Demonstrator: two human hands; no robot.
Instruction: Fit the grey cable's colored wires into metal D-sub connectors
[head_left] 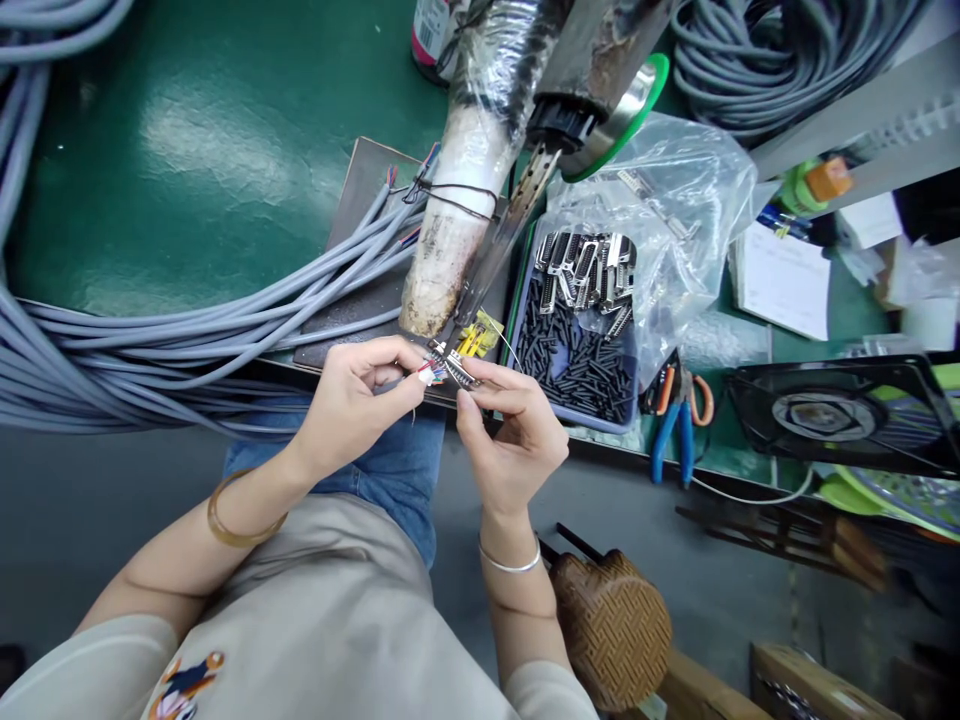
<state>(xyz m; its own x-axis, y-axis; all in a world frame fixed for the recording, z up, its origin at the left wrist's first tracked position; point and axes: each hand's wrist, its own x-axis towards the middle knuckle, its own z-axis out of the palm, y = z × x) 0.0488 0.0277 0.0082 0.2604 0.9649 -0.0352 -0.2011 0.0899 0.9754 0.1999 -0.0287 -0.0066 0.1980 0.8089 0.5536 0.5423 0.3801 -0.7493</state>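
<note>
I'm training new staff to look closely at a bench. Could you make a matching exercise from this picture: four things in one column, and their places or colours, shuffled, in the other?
Things:
1. Connector
2. Wires
3. Pliers
4. Stool

Places or colours:
A. Blue handles, right of the tray
B. Between the right hand's thumb and finger
C. Brown, with a woven pattern
D. At the left hand's fingertips

Right pairs: 1-B, 2-D, 3-A, 4-C

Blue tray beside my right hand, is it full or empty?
Not empty: in the blue tray, small black pieces cover much of the floor, and metal connectors lie heaped toward the far end.
</note>
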